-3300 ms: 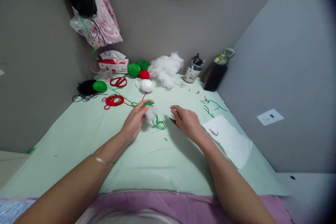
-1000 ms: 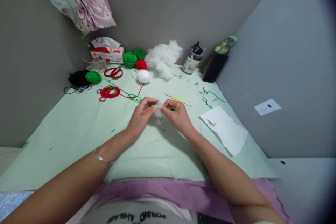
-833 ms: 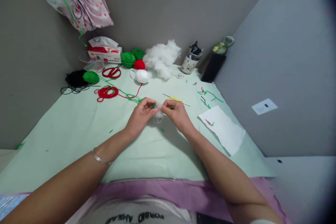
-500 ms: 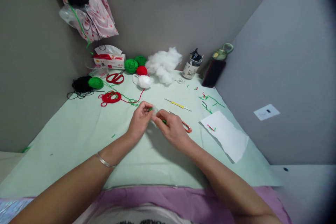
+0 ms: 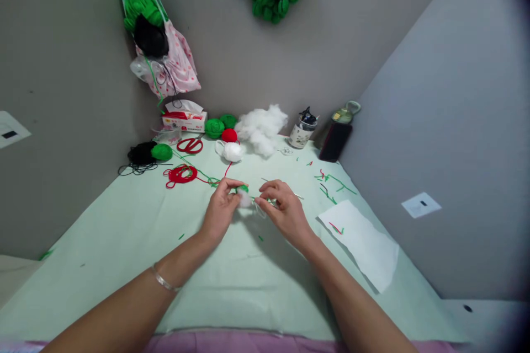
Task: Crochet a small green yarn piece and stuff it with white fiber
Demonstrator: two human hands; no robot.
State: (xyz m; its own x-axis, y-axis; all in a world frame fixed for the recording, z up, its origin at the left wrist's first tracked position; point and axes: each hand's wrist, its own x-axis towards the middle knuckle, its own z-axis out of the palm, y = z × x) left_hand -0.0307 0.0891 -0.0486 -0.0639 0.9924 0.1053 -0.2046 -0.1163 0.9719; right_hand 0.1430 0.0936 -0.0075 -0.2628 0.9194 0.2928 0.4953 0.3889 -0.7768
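Observation:
My left hand [image 5: 221, 207] is closed on a small green crochet piece [image 5: 242, 189], with a tuft of white stuffing [image 5: 244, 199] showing at its lower side. My right hand [image 5: 284, 207] is just to the right, thumb and fingertips pinched on a thin yarn strand [image 5: 254, 199] that runs toward the piece. A pale loop of yarn [image 5: 260, 210] hangs below those fingertips. Behind the right hand lies a crochet hook [image 5: 298, 196], its middle hidden.
Red scissors [image 5: 190, 145], red yarn [image 5: 182, 174], a white yarn ball [image 5: 232, 151] and white stuffing [image 5: 260, 127] lie toward the back. A pen cup [image 5: 301, 135] and a dark phone [image 5: 335, 142] stand back right. White paper [image 5: 360, 242] and yarn scraps [image 5: 329, 187] lie right.
The view has tilted up, bringing hanging green crochet pieces into sight. My right hand has drawn away from my left, opening a gap. Orange-handled snips are now hidden behind the right hand.

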